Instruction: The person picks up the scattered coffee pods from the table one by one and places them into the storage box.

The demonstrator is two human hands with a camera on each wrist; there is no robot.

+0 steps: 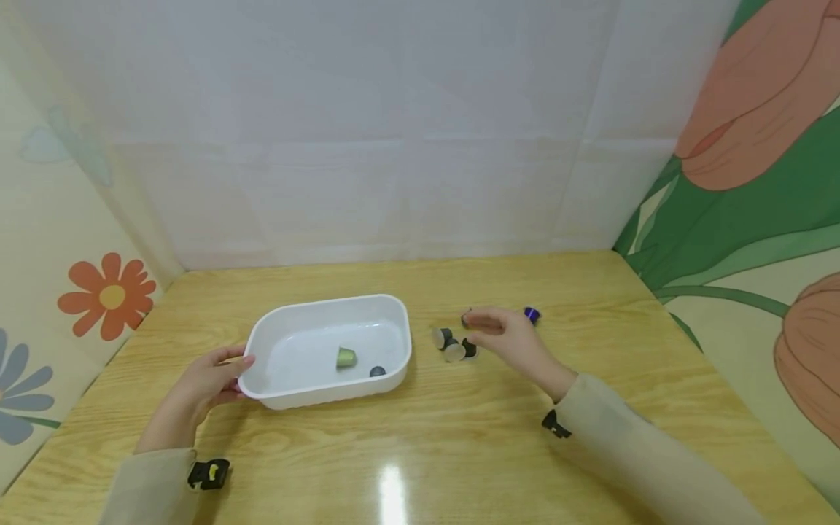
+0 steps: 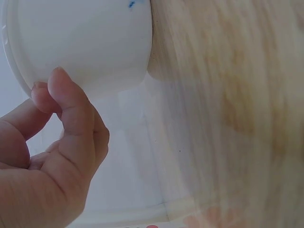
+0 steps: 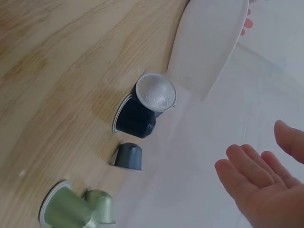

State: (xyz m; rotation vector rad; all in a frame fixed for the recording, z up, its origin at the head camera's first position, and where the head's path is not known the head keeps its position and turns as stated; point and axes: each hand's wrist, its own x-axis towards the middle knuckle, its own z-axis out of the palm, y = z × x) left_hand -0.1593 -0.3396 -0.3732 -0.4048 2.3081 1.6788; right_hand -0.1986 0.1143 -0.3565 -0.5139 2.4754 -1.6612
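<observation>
My left hand (image 1: pixel 213 378) grips the left end of a white plastic tray (image 1: pixel 328 396), thumb over the rim; the left wrist view shows the fingers (image 2: pixel 71 104) at its outer wall. Inside lie a green coffee capsule (image 1: pixel 345 357) and a dark grey capsule (image 1: pixel 377 371). Over the table right of the tray, my right hand (image 1: pixel 508 339) hovers with relaxed fingers, holding nothing. Below and beside it is a cluster of capsules (image 1: pixel 454 352). In the right wrist view are a foil-lidded capsule (image 3: pixel 156 92), a dark blue one (image 3: pixel 135 118), a grey one (image 3: pixel 128 156) and a green one (image 3: pixel 66 209).
A shiny blue capsule (image 1: pixel 531 315) lies beyond the right hand. White cloth (image 1: pixel 394 182) hangs behind the wooden table (image 1: pixel 459 452). Flower-patterned panels (image 1: pixel 741 240) stand at both sides.
</observation>
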